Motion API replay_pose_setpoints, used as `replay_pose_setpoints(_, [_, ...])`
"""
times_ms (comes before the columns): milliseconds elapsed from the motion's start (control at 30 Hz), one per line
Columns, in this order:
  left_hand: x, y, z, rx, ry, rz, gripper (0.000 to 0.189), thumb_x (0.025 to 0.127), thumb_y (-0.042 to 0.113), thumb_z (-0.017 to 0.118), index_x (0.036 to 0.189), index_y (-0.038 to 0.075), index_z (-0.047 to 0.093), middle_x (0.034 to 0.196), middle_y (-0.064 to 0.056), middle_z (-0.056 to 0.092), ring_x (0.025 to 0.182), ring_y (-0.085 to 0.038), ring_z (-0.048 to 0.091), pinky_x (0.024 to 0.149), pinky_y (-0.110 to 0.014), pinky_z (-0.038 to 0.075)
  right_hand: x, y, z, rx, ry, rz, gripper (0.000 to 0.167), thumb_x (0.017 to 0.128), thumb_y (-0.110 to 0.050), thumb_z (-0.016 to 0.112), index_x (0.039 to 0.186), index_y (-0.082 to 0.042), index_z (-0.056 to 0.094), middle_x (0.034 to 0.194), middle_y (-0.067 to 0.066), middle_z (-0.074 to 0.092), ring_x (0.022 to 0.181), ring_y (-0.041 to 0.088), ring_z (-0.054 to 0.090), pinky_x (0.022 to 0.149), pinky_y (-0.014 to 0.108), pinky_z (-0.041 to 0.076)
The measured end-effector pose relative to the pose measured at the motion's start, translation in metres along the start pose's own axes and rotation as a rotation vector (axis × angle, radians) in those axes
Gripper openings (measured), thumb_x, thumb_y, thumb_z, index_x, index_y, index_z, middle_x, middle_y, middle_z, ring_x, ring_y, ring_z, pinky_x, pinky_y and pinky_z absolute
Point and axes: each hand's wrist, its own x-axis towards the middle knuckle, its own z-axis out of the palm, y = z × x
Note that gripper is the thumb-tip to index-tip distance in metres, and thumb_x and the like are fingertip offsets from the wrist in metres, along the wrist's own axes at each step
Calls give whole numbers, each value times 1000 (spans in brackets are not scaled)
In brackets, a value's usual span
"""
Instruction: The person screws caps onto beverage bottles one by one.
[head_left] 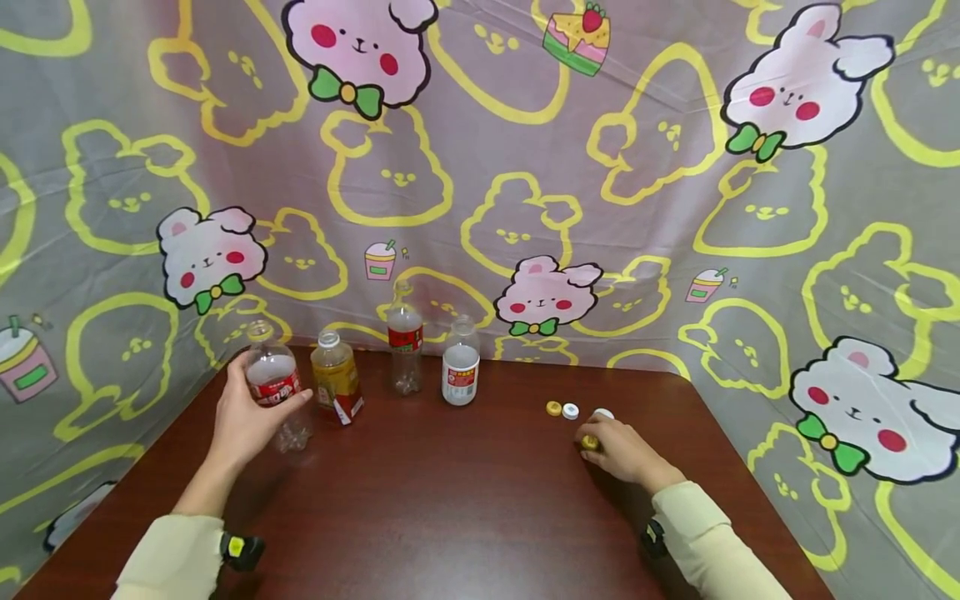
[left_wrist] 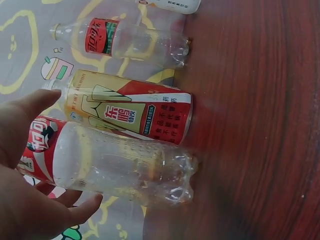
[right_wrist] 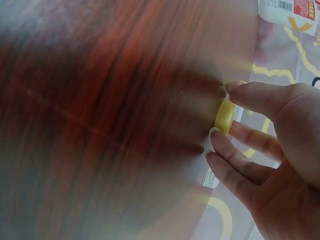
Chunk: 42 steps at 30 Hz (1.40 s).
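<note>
My left hand [head_left: 247,412] is around a clear plastic bottle [head_left: 285,429] with a red label, which stands uncapped on the table. In the left wrist view the thumb is straight and apart from the bottle, while the fingers lie along its other side. Beside it stands a yellow-and-red drink bottle [left_wrist: 125,107]. At the right, my right hand [head_left: 622,450] pinches a yellow bottle cap [right_wrist: 225,117] between thumb and fingertips, low at the tabletop. A white cap [head_left: 603,412] is partly hidden behind that hand. Left of it lie another yellow cap [head_left: 553,408] and a white cap [head_left: 570,412].
Toward the back of the brown table [head_left: 450,483] stand a clear bottle [head_left: 406,367] with a red label and a bottle with a white label [head_left: 460,375]. A cartoon-printed cloth [head_left: 525,142] surrounds the table at the back and sides.
</note>
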Motion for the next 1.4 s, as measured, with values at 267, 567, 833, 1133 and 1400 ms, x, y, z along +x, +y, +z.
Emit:
replay_pose_setpoints(267, [2,-2,3,-6,7,-52,101,85,26,84,159,8,18,145,-33,42,131,-48,45,105,-67,38,3,0,-1,41,20,-33,19,79,-2,78,78,-18,67,82,-4,59,77,15,58,62,35,46])
replay_pose_setpoints(567, [1,-12,3,11,-8,-57,95,88,27,82,156,3,21,143,-34,45,131,-51,46,107,-67,36,4,1,-3,97,-49,2,19,79,4,71,82,-14,68,76,-9,60,73,13,57,63,31,47])
replay_pose_setpoints(833, [-1,-7,-1,18,0,-45,95,88,25,81,157,2,20,143,-33,45,130,-50,46,107,-67,37,-3,9,-4,131,22,-84,14,83,6,75,85,-8,76,83,-3,73,78,17,68,71,35,55])
replay_pose_setpoints(1133, [-10,-1,-5,38,12,52,92,88,23,81,155,0,23,141,-34,45,127,-51,47,102,-70,38,-10,10,-9,137,20,-17,18,80,5,77,90,-9,74,81,-3,66,74,19,61,65,28,50])
replay_pose_setpoints(1400, [-19,9,-3,50,18,154,91,85,18,84,153,0,27,136,-33,49,122,-49,50,100,-69,40,-11,8,-11,167,82,-2,18,82,5,76,93,-9,72,82,-3,61,75,14,58,65,27,50])
